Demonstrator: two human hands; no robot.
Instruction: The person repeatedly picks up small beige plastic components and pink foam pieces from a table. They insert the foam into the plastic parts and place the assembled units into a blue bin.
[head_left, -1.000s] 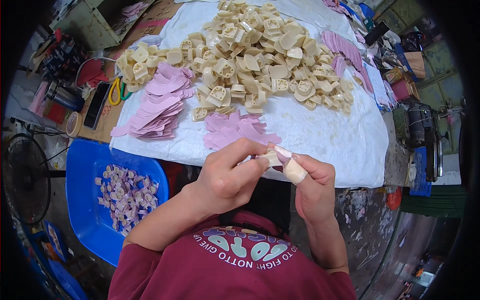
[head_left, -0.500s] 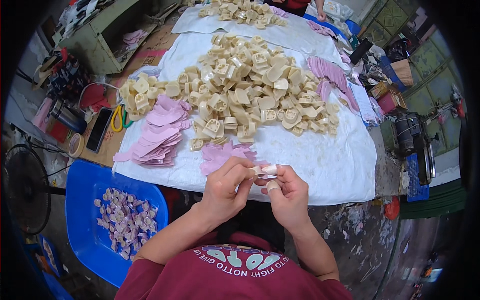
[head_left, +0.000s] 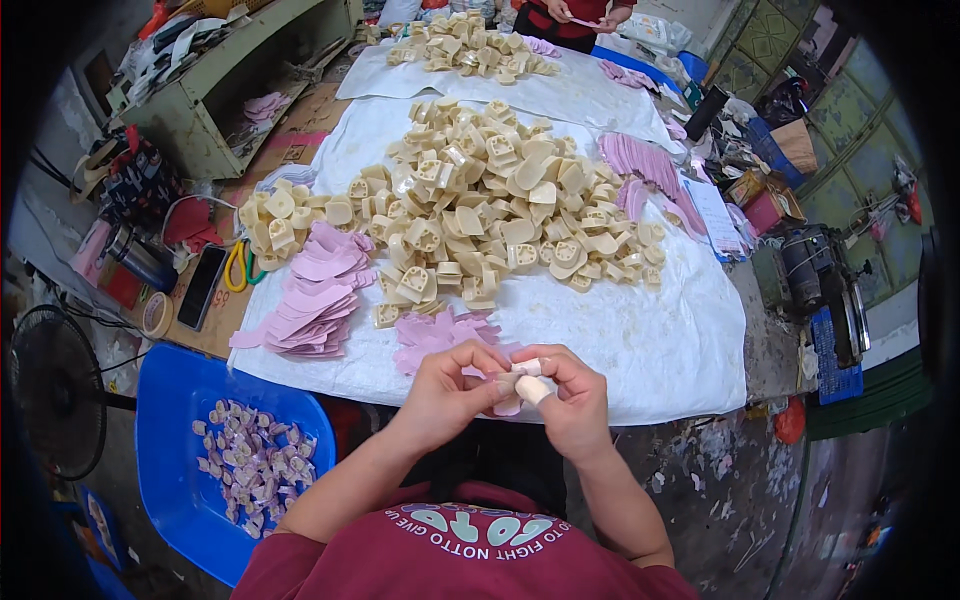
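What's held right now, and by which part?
A small cream piece with a pink piece, pinched at the fingertips of the left hand and right hand. Mostly covered; exact grip spots can't be told.

A black rectangular phone (head_left: 201, 287) lies on brown cardboard (head_left: 213, 336), just beside a round beige tape roll (head_left: 148, 318). A dark cylindrical metal bottle (head_left: 142, 259) is near. At left stands a black round fan (head_left: 58, 390).

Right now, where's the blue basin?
In the head view, the blue basin sits at lower left, by the near-left corner of the white cloth and right of the black fan.
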